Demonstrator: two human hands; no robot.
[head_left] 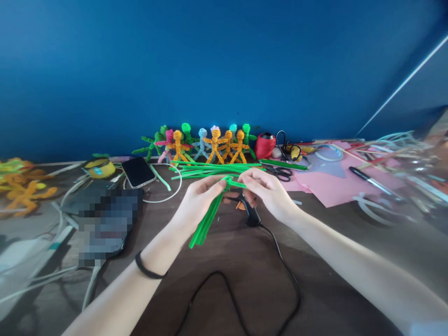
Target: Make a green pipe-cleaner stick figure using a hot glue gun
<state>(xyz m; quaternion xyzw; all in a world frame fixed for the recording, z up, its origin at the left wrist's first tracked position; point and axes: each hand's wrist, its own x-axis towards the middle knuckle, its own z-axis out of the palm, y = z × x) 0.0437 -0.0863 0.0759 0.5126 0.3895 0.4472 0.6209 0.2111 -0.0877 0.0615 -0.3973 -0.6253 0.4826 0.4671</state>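
Note:
A bundle of green pipe cleaners [209, 218] hangs down from my left hand [202, 198], whose thumb and fingers pinch it near the top. My right hand [263, 191] grips a short green end that sticks out sideways from the top of the same bundle. The two hands are close together above the table, a small gap between them. Behind them more loose green pipe cleaners [217, 170] lie in a pile. Just below my right hand is a black device with a cord [252, 217], its upper part hidden by the fingers.
Several pipe-cleaner figures [216, 142] stand against the blue wall [224, 60]. A phone [138, 172] and white cables lie left. Right are black scissors [281, 173], pink paper [327, 189], a marker [371, 180] and a blurred heap of sticks. Orange figures [26, 191] lie far left.

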